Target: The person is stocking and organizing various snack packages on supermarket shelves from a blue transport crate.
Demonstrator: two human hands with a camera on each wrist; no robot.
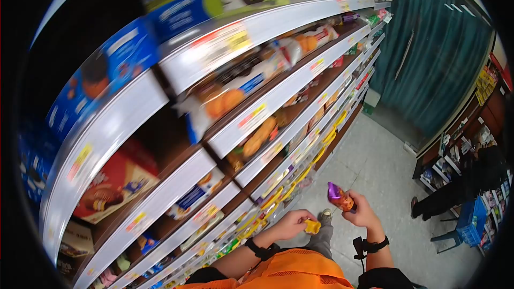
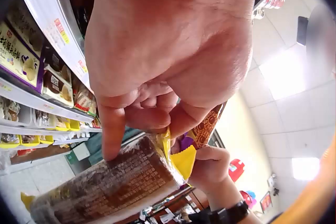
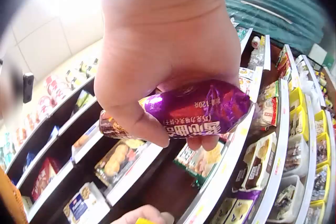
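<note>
My left hand [image 1: 290,225] pinches the yellow crimped end of a long, brown snack packet [image 2: 107,184] covered in small print. In the head view only the yellow end [image 1: 312,228] of that packet shows. My right hand [image 1: 365,212] grips a shiny purple and brown biscuit packet [image 3: 202,107], its fingers and thumb wrapped round the middle. Both hands are held low in front of my orange vest [image 1: 300,268], beside the shelves, with the right hand further from them.
Long shelves [image 1: 187,174] of boxed and bagged snacks run along my left. A teal strip curtain [image 1: 415,48] hangs at the aisle's far end. To the right, a person in dark clothes [image 1: 466,187] stands near a blue stool [image 1: 455,241] with a blue crate.
</note>
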